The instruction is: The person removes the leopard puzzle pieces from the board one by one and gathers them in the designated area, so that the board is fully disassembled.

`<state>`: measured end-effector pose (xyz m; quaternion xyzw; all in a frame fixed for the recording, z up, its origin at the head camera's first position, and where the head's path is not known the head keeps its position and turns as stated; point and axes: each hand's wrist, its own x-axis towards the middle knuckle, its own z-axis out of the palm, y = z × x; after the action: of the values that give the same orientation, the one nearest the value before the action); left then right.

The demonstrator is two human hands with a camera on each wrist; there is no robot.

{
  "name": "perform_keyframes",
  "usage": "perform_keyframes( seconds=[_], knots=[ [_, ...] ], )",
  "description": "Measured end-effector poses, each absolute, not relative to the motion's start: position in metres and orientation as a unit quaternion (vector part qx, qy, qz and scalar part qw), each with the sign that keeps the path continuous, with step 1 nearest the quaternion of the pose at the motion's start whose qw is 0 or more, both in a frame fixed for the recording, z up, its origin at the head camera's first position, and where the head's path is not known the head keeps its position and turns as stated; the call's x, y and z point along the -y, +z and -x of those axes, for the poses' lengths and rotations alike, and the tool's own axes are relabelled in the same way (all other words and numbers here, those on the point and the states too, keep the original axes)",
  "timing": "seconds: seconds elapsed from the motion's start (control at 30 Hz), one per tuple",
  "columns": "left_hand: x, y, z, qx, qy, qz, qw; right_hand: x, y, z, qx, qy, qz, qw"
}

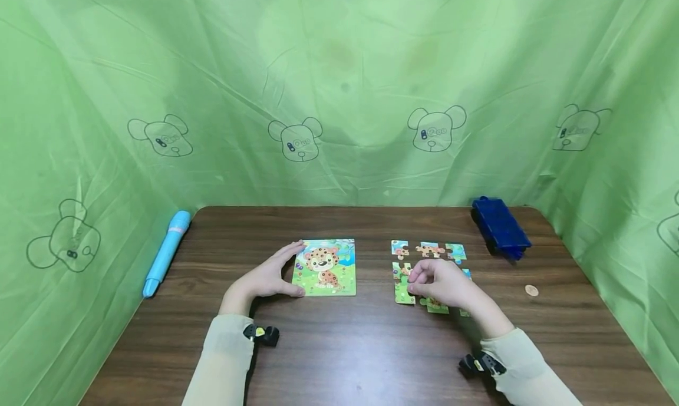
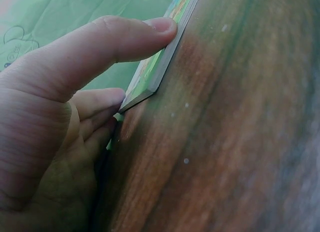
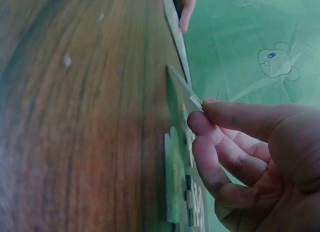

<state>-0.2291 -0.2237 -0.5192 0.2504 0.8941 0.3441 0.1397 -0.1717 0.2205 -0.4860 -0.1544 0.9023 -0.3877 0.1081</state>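
Observation:
A square puzzle board (image 1: 331, 270) with a spotted cartoon cub lies on the table. My left hand (image 1: 270, 273) holds its left side, thumb on the near edge (image 2: 162, 76) and fingers at the far edge. My right hand (image 1: 437, 281) pinches a green puzzle piece (image 3: 182, 84) between thumb and fingertips. That piece is tilted, its far end low by the tabletop. Around and under this hand lie loose pieces, with a back row that includes a blue-topped piece (image 1: 455, 251). The hand hides some of the pieces.
A blue microphone-shaped object (image 1: 167, 253) lies along the table's left edge. At the back right sits a dark blue plastic box (image 1: 500, 224). A small round tan disc (image 1: 531, 290) is to the right of the pieces. Green curtains (image 1: 345, 182) enclose the table (image 1: 318, 347).

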Motion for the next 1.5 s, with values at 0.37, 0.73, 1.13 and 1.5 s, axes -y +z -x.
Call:
perform_keyframes(
  seconds=[0.37,0.73,1.13,1.5],
  knots=[
    [0.2243,-0.5186,0.2293,-0.893,0.348,-0.248,0.140,-0.2224,-0.4885,0.1728,-0.917,-0.345,0.179,0.090],
    [0.2252,-0.5212,0.2312,-0.893,0.348,-0.249,0.138,-0.2220,-0.4922,0.1740,-0.921,-0.329,0.190,0.082],
    [0.2246,-0.5212,0.2317,-0.893,0.346,-0.255,0.136,-0.2227,-0.4948,0.1738,-0.920,-0.329,0.197,0.085],
    [0.2250,-0.5233,0.2320,-0.894,0.343,-0.252,0.137,-0.2244,-0.4951,0.1731,-0.917,-0.330,0.200,0.101]
  ],
)
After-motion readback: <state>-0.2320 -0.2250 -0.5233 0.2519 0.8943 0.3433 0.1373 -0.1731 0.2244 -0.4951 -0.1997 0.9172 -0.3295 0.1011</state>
